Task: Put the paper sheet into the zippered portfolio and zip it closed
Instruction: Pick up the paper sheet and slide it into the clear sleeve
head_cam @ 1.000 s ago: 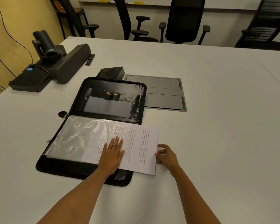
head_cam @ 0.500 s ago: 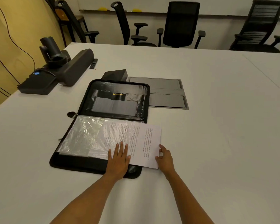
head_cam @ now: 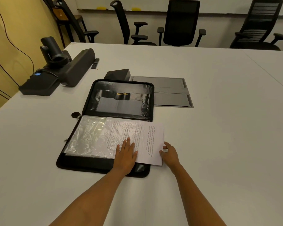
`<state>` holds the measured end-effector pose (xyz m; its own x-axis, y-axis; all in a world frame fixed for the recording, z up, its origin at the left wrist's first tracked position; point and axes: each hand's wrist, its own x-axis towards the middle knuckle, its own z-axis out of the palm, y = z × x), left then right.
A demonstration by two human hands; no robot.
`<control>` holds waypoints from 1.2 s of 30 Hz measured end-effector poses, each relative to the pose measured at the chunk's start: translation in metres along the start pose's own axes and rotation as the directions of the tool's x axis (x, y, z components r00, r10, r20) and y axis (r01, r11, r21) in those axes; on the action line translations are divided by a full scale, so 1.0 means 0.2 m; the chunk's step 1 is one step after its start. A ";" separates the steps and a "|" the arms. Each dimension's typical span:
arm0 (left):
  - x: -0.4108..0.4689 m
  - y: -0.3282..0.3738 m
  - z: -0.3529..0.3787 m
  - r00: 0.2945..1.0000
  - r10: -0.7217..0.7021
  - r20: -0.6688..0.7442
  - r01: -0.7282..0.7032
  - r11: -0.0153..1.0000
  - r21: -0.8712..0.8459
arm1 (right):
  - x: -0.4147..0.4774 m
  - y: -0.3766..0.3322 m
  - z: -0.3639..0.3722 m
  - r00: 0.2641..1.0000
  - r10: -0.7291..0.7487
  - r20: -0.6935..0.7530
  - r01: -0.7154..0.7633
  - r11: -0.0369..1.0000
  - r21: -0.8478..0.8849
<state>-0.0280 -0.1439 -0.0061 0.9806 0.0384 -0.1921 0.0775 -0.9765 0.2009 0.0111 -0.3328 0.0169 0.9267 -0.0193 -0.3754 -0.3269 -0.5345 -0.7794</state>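
A black zippered portfolio [head_cam: 103, 166] lies open on the white table, its far flap [head_cam: 121, 85] flat and a clear plastic sleeve [head_cam: 88, 137] on the near half. The printed paper sheet [head_cam: 152, 144] is slid partway under the sleeve, with its right part sticking out past the portfolio's right edge. My left hand [head_cam: 126, 155] rests flat on the sleeve and the paper, fingers straight. My right hand [head_cam: 169, 154] pinches the sheet's right edge. The round zipper pull [head_cam: 75, 115] lies at the left end of the spine.
A black camera and speaker bar unit [head_cam: 62, 67] stands at the far left of the table [head_cam: 219, 128]. A grey recessed cable hatch [head_cam: 168, 92] and a small black box [head_cam: 119, 73] sit behind the portfolio. Office chairs [head_cam: 180, 23] line the far edge.
The paper has slid further left into the sleeve, so less of it sticks out on the right. Both hands moved left with it, and my view has tilted up slightly.
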 end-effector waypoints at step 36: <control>0.41 0.03 0.06 0.995 0.089 -0.050 -0.087 0.996 0.029 | 0.34 -0.16 0.12 0.998 -0.029 -0.053 0.037 0.985 0.167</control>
<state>0.0504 -0.1482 -0.0320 0.9914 -0.0377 -0.1251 -0.0135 -0.9818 0.1892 0.0792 -0.2969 0.0035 0.9443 -0.0485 -0.3255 -0.3182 -0.3867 -0.8655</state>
